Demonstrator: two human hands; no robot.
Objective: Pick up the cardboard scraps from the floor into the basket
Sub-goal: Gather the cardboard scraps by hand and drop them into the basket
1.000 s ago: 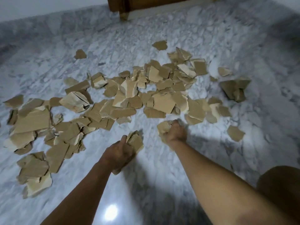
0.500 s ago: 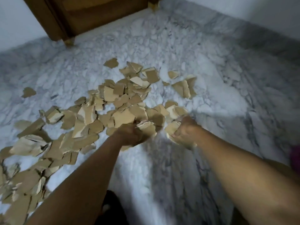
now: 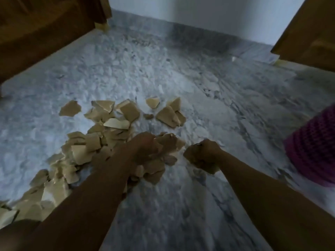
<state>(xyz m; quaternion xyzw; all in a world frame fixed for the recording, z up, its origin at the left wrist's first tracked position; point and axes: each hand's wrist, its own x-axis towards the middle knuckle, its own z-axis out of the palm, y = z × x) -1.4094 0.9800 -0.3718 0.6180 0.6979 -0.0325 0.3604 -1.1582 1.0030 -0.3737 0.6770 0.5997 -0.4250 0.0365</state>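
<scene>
Several brown cardboard scraps (image 3: 101, 134) lie scattered over the grey marble floor (image 3: 181, 84), from the middle down to the lower left. My left hand (image 3: 143, 149) grips a bunch of scraps (image 3: 169, 142) just above the floor at the centre. To its right, my right hand (image 3: 206, 153) is curled round another bunch of scraps (image 3: 204, 164). A purple woven basket (image 3: 313, 151) shows at the right edge, partly cut off, to the right of my right hand.
Dark wooden furniture (image 3: 45, 29) stands along the upper left, and a second wooden piece (image 3: 311, 31) fills the upper right corner. A white wall (image 3: 199, 13) with a dark skirting closes the far side. The view is dim and blurred.
The view has swung to the right: the scrap pile has slid to the lower left and the purple basket has come into sight. Both hands still hold their scraps and have shifted rightwards.
</scene>
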